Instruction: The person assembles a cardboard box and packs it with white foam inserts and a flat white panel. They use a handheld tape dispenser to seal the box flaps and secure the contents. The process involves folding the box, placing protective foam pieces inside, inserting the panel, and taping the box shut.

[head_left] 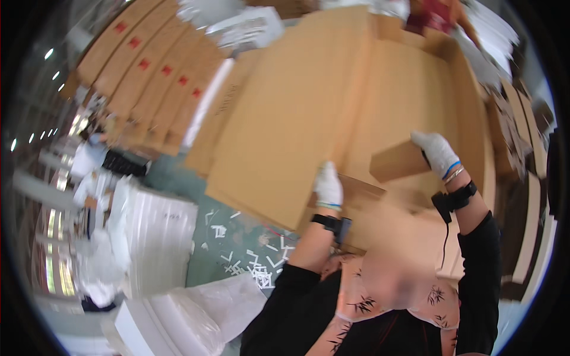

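Note:
A large open cardboard box (409, 101) lies in front of me, its long lid panel (291, 113) spread out to the left. White knitted gloves cover both hands. My left hand (328, 187) is closed on the box's near edge, beside a small folded flap (362, 188); its fingertips are blurred. Farther right, my right hand (438, 154) grips the end of a raised cardboard flap (401, 162), which tilts over the box's near end. Black straps with small devices sit on both wrists.
Long brown cartons (148, 71) stand in a row at the far left. White foam-wrapped stacks (160, 237) stand left of me, and white scraps (255, 267) litter the green floor (208, 255). More cardboard (522, 219) leans at right. Another person (436, 15) is beyond the box.

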A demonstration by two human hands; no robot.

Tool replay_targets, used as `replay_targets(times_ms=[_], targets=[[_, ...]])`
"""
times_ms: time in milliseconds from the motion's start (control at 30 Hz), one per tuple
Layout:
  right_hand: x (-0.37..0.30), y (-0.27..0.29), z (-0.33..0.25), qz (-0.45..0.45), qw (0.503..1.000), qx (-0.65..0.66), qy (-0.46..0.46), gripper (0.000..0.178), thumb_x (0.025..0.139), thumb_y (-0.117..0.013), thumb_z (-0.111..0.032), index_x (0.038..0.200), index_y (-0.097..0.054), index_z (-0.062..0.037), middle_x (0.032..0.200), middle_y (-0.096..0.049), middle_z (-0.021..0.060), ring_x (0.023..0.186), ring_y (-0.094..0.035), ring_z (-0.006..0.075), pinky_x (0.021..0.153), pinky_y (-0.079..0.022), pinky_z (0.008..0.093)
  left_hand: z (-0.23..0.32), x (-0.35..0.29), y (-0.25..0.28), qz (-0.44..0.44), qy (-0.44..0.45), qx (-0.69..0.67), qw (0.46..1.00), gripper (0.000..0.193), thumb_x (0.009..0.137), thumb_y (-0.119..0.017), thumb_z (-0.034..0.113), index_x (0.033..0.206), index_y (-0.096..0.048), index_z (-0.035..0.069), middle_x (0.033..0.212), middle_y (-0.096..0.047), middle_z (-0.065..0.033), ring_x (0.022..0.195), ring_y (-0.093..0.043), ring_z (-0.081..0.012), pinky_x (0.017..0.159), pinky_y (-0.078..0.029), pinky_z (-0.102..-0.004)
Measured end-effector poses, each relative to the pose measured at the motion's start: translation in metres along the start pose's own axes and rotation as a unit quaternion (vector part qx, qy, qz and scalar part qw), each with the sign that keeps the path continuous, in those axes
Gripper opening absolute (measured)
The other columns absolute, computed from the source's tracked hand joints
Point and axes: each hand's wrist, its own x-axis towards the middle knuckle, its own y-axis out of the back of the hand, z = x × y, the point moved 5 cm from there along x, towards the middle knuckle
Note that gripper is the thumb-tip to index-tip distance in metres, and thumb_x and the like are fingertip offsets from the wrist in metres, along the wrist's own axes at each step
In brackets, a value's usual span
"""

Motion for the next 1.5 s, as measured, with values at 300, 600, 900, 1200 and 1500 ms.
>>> replay_targets(times_ms=[300, 600, 900, 1200, 1500], targets=[[0.035, -0.156, -0.076, -0.235, 0.971, 0.051, 0.016, 0.045, 0.093, -0.063, -0.041, 0.085, -0.070, 0.0027, 0.073, -0.070, 0.0103, 0.065, -0.066, 0.0204, 0.058, -0.051, 0.0347, 0.021, 0.000, -0.045, 0.013, 0.087, -0.367, 0.926, 0.051, 0.102, -0.054, 0.040, 0.120, -0.063, -0.007, 0.119, -0.068, -0.0149, 0.114, -0.061, -0.0238, 0.102, -0.043, -0.0352], [0.080, -0.107, -0.034, -0.180, 0.982, -0.036, 0.040, 0.036, 0.087, -0.062, -0.031, 0.103, -0.068, 0.0001, 0.087, -0.069, 0.0111, 0.069, -0.066, 0.0227, 0.060, -0.052, 0.0350, 0.029, -0.003, -0.065, -0.046, 0.166, -0.380, 0.909, 0.042, 0.094, -0.067, 0.037, 0.109, -0.067, -0.003, 0.102, -0.072, -0.0103, 0.098, -0.066, -0.0227, 0.090, -0.050, -0.0350], [0.031, -0.136, -0.066, -0.288, 0.945, 0.126, -0.085, 0.039, 0.092, -0.064, -0.039, 0.103, -0.064, -0.0016, 0.086, -0.067, 0.0109, 0.070, -0.064, 0.0238, 0.059, -0.054, 0.0368, 0.060, -0.007, -0.018, -0.068, 0.165, -0.216, 0.960, 0.064, 0.093, -0.060, 0.053, 0.115, -0.066, -0.007, 0.111, -0.070, -0.0236, 0.107, -0.065, -0.0349, 0.096, -0.048, -0.0403], [0.021, -0.112, -0.058, -0.180, 0.981, 0.071, 0.017, 0.034, 0.081, -0.060, -0.017, 0.109, -0.070, -0.0016, 0.098, -0.072, 0.0215, 0.085, -0.071, 0.0321, 0.073, -0.058, 0.0390, 0.051, -0.001, -0.023, -0.093, 0.155, -0.204, 0.962, 0.062, 0.092, -0.058, 0.053, 0.110, -0.068, -0.006, 0.108, -0.070, -0.0253, 0.106, -0.064, -0.0395, 0.096, -0.046, -0.0421], [-0.059, 0.066, 0.014, -0.086, 0.865, -0.460, 0.180, 0.020, 0.076, -0.058, -0.016, 0.090, -0.073, -0.0117, 0.086, -0.072, 0.0162, 0.087, -0.070, 0.0368, 0.079, -0.056, 0.0470, 0.046, 0.000, -0.020, -0.012, 0.039, -0.268, 0.962, 0.060, 0.096, -0.056, 0.045, 0.122, -0.062, -0.010, 0.125, -0.065, -0.0278, 0.119, -0.058, -0.0413, 0.105, -0.043, -0.0438]])
